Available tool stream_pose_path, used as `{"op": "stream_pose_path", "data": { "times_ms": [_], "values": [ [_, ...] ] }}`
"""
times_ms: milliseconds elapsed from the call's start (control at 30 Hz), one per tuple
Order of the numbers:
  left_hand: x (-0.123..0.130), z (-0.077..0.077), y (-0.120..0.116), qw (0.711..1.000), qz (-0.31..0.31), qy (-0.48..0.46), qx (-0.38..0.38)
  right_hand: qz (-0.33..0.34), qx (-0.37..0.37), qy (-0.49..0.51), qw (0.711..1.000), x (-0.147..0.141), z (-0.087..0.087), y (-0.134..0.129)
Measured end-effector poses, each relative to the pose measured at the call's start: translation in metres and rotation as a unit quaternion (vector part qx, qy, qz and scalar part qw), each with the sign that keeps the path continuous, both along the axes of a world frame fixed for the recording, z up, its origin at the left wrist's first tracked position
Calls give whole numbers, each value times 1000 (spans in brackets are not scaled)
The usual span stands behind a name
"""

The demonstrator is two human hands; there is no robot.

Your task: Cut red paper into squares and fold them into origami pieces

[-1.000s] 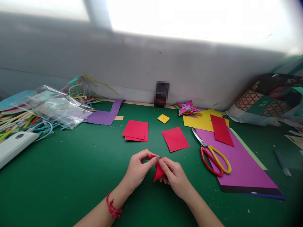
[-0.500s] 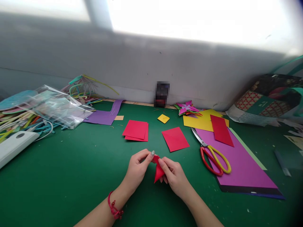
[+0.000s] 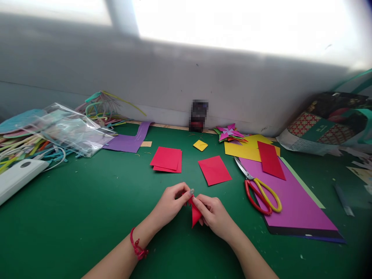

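Between my two hands is a folded piece of red paper (image 3: 195, 215), its pointed end hanging down. My left hand (image 3: 173, 201) pinches the upper end with thumb and forefinger. Thumb and fingers of my right hand (image 3: 214, 215) are closed on the paper's right side; part of the paper is hidden behind them. Just beyond the hands lie a small stack of red paper squares (image 3: 165, 159) on the left and a single red square (image 3: 215, 170) on the right. Farther back sits a small folded yellow paper (image 3: 200, 145).
Scissors (image 3: 255, 190) with red and yellow handles lie on purple sheets (image 3: 302, 205) at right. Folded paper stars (image 3: 229, 132) rest on yellow paper (image 3: 241, 150). Plastic sleeves (image 3: 78, 131), pipe cleaners (image 3: 37, 145) and a white device (image 3: 21, 178) occupy the left. A bag (image 3: 316, 124) stands back right.
My left hand has shifted slightly right, its thumb closer to the right hand. The red paper has turned a little, its lower tip now further right and narrower.
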State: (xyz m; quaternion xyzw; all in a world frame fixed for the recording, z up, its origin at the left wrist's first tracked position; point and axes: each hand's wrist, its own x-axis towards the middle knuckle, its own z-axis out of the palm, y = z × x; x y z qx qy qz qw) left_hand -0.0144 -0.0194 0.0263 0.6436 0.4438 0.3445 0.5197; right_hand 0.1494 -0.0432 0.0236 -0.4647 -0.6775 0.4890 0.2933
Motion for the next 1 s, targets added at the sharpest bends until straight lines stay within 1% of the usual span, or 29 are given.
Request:
{"op": "stream_pose_path", "data": {
  "times_ms": [67, 167, 267, 333, 400, 467, 567, 667, 800, 1000],
  "values": [
    [-1, 0, -1, 998, 4, 45, 41, 1, 8, -6, 1000, -1, -2, 0],
    [1, 0, -3, 991, 52, 82, 92, -18, -19, 19, 999, -4, -7, 1],
    [4, -1, -6, 987, 105, 73, 99, -60, -80, 90, 991, -6, -11, 4],
    [5, -1, -8, 982, 144, 67, 100, -88, -102, 141, 981, -7, -11, 6],
    [6, -2, -10, 977, 177, 61, 106, -94, -114, 187, 971, -9, -10, 6],
    [6, -2, -12, 973, 196, 54, 112, -80, -119, 224, 964, -11, -8, 6],
    [7, -3, -14, 971, 205, 46, 112, -63, -113, 254, 959, -13, -7, 3],
    [8, -2, -15, 969, 212, 48, 114, -66, -109, 253, 959, -14, -5, 1],
    [8, -1, -15, 971, 205, 52, 109, -81, -101, 227, 965, -13, -2, -1],
    [10, 0, -18, 976, 194, 32, 95, -98, -71, 175, 977, -12, 1, -1]
  ]
}}
